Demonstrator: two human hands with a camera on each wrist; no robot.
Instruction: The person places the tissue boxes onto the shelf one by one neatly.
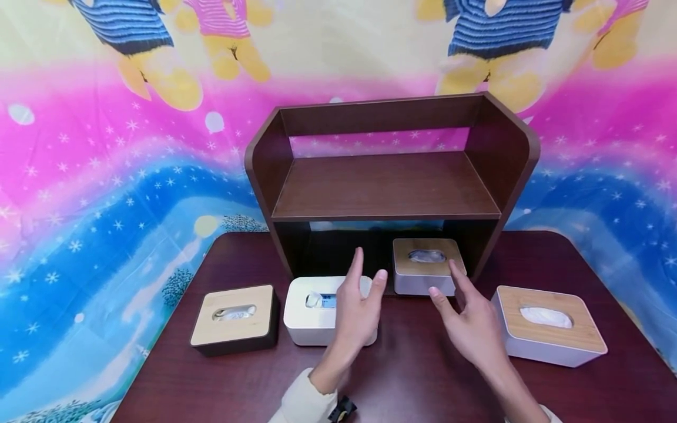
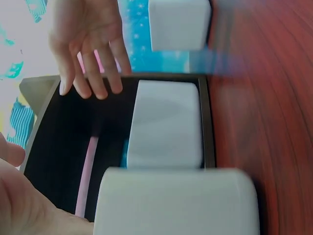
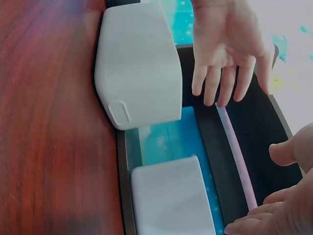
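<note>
My left hand (image 1: 357,305) is held over the right end of an all-white tissue box (image 1: 312,317), fingers extended, holding nothing. My right hand (image 1: 473,323) hovers in front of a smaller tissue box (image 1: 423,285) with a wood-look lid, its thumb and fingers spread. That smaller box stands at the right side of the lower compartment of a dark brown desk shelf (image 1: 386,182). In the right wrist view, a gap shows between the right hand (image 3: 288,196) and the small box (image 3: 171,200). Both palms face each other, with nothing between them.
A black-sided tissue box (image 1: 233,317) with a pale lid rests at the left of the dark red table (image 1: 412,382). To the right is a white one with a wooden lid (image 1: 550,323). A patterned cloth (image 1: 106,176) hangs behind the shelf.
</note>
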